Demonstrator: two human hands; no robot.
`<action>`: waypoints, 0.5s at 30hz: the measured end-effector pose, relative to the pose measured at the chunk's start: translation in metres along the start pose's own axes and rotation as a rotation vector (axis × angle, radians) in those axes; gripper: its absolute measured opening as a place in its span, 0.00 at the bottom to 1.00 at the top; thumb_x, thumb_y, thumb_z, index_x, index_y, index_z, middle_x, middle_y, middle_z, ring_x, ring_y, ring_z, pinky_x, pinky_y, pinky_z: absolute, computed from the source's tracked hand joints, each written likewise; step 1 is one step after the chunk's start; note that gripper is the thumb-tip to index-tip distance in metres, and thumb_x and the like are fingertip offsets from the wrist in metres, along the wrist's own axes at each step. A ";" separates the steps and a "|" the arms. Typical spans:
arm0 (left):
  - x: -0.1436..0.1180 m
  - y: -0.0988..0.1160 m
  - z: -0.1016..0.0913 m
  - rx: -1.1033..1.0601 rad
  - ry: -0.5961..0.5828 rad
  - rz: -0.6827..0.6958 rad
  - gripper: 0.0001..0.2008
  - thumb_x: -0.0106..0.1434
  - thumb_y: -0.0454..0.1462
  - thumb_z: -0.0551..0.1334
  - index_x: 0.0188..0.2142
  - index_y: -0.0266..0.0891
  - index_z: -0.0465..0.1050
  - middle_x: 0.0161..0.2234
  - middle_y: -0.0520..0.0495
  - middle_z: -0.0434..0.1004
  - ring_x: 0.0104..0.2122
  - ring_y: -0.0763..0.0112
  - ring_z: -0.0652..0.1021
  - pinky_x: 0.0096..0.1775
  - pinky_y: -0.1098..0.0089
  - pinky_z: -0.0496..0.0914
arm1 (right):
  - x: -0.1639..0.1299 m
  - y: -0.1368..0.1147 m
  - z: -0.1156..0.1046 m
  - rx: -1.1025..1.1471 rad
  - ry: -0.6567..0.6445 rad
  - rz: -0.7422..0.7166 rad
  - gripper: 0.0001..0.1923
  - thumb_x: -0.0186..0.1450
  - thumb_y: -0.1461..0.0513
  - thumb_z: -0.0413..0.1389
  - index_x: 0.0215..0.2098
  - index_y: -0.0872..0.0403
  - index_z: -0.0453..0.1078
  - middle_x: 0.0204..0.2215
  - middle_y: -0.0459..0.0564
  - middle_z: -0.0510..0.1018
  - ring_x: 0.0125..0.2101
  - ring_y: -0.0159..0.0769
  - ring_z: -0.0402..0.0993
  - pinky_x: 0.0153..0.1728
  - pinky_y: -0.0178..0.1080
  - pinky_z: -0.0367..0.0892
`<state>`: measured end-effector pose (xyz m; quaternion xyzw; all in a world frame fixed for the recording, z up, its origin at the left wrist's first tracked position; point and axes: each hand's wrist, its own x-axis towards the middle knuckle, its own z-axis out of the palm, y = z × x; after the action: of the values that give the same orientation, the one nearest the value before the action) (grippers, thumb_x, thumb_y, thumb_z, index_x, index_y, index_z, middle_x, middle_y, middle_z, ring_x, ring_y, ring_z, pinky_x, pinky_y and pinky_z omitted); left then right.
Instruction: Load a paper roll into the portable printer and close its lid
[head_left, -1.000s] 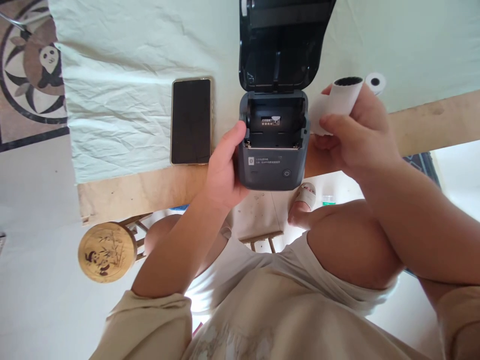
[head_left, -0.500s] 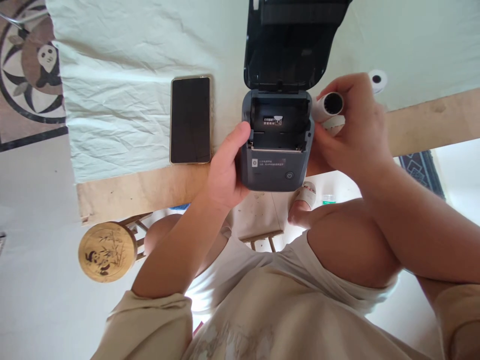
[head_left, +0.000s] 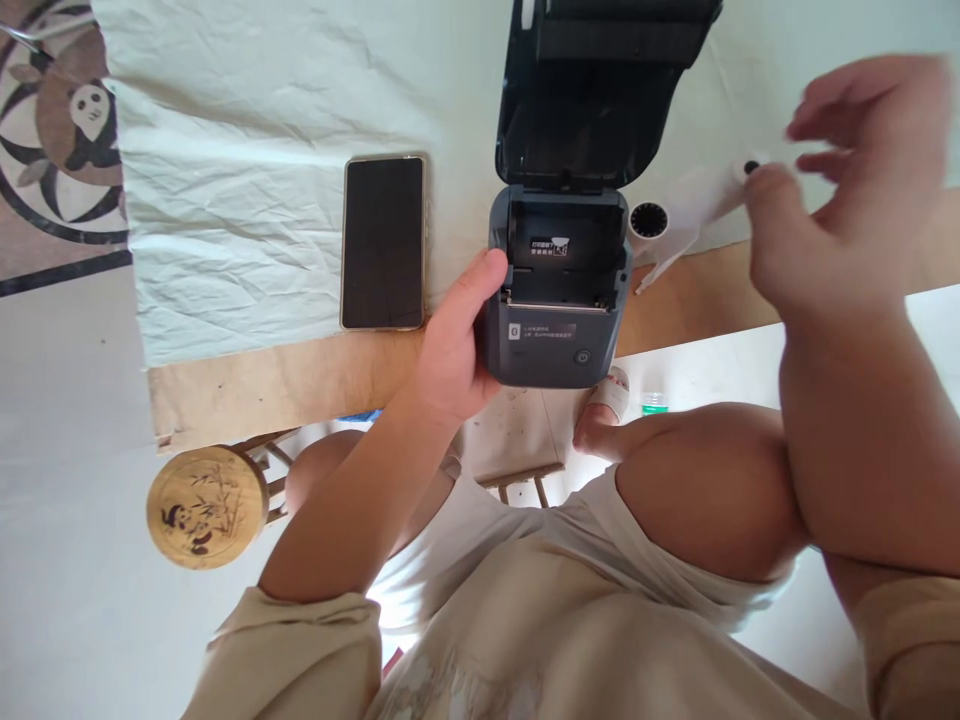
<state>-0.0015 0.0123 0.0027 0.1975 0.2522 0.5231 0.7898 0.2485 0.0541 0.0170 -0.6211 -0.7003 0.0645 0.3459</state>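
Observation:
My left hand [head_left: 461,345] is closed around the left side of a dark grey label printer [head_left: 551,345], its thumb on the edge of the paper bay. The printer's black lid [head_left: 589,110] stands swung up, and the bay shows no roll. Just right of the printer rests a white paper roll [head_left: 649,220] with a dark core, a loose strip near it. My right hand [head_left: 847,190] is raised at the right, slightly blurred, fingers apart and nothing seen in them. Close to its thumb is a second white roll [head_left: 739,180], partly hidden.
A phone [head_left: 383,243] lies face up on the pale green cloth [head_left: 247,180], left of the printer. The table's bare wooden edge [head_left: 225,405] runs along the front. A round wooden stool [head_left: 208,508] stands on the floor at the lower left.
My right hand has let go of the white roll beside the printer and moved up and to the right, its fingers spreading. The left hand still holds the printer, which has barely shifted.

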 end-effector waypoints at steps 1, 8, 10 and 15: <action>0.000 0.000 0.000 0.006 0.004 0.011 0.16 0.67 0.44 0.54 0.40 0.36 0.76 0.34 0.49 0.79 0.33 0.73 0.79 0.35 0.74 0.76 | 0.000 0.003 0.004 -0.022 -0.064 0.060 0.22 0.61 0.59 0.52 0.53 0.52 0.63 0.51 0.51 0.62 0.49 0.26 0.64 0.47 0.32 0.63; 0.000 0.001 0.003 0.054 0.017 0.002 0.16 0.67 0.43 0.53 0.39 0.35 0.75 0.33 0.49 0.78 0.33 0.73 0.79 0.34 0.74 0.75 | 0.001 0.008 0.020 -0.103 -0.140 0.185 0.25 0.57 0.59 0.56 0.53 0.51 0.65 0.48 0.53 0.63 0.43 0.25 0.60 0.43 0.31 0.58; 0.000 0.001 0.003 0.046 0.012 0.000 0.16 0.67 0.43 0.53 0.40 0.35 0.75 0.34 0.49 0.78 0.33 0.72 0.79 0.34 0.73 0.75 | 0.000 0.008 0.021 -0.055 -0.116 0.198 0.28 0.57 0.59 0.56 0.56 0.49 0.62 0.45 0.51 0.65 0.38 0.20 0.60 0.40 0.29 0.57; -0.002 0.001 0.003 0.044 0.006 0.011 0.15 0.67 0.43 0.54 0.41 0.35 0.74 0.34 0.49 0.78 0.33 0.72 0.79 0.33 0.73 0.74 | 0.005 0.017 0.021 0.355 -0.057 0.314 0.28 0.57 0.60 0.49 0.56 0.47 0.51 0.46 0.51 0.63 0.33 0.16 0.64 0.31 0.24 0.60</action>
<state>-0.0009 0.0110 0.0055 0.2148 0.2649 0.5222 0.7817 0.2508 0.0695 -0.0055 -0.6499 -0.5822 0.2570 0.4154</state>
